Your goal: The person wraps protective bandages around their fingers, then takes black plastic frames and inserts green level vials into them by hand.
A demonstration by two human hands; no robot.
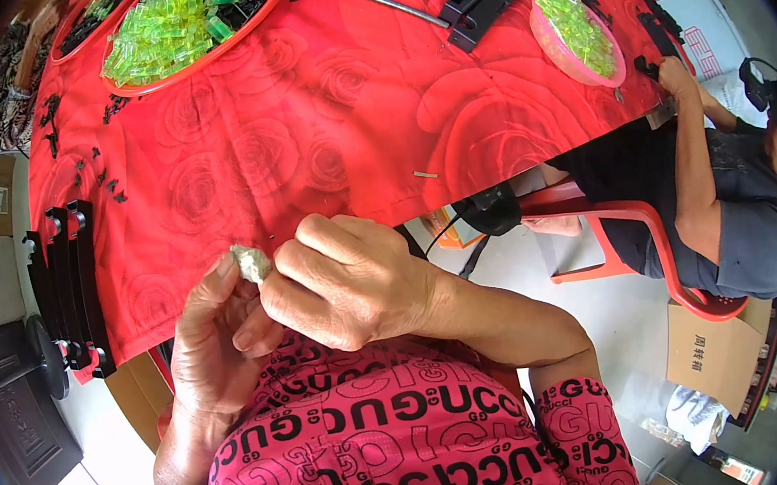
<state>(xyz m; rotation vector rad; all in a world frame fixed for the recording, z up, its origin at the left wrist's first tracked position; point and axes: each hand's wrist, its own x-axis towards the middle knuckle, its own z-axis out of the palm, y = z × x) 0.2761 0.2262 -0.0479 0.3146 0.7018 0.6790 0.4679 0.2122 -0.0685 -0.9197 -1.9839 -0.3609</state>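
Far left, a dark flat-faced panel (24, 423) shows a column of raised characters. Next, a row of long black curved strips (82, 284) lies across the edge of the red rose-printed tablecloth (378, 139). Up top, there's a red-rimmed round bowl (166, 87), heaped with translucent yellow-green plastic pieces (160, 34) and black ones at its right.

Now the action: the bare left hand (221, 317) comes up from below, thumb and fingers pinching a small, pale, rough-surfaced lump (251, 263). That lump sits between the two hands, by the table's near edge. In from its right, the right hand (345, 280) is curled tight against it; its fingertips are hidden, so I can't tell whether it grips too.

Below, bold black lettering runs across the bright pink shirt (373, 452). Further right, a slim grey rod (392, 6) points toward black rectangular plastic parts (484, 5), then a pink oval bowl (569, 70) of yellow-green pieces. Beyond, a co-worker in dark clothing (744, 205) sits on a red plastic chair (626, 208); a brown cardboard box (701, 333) bears dark printed characters, and a white surface (711, 19) carries red ones.
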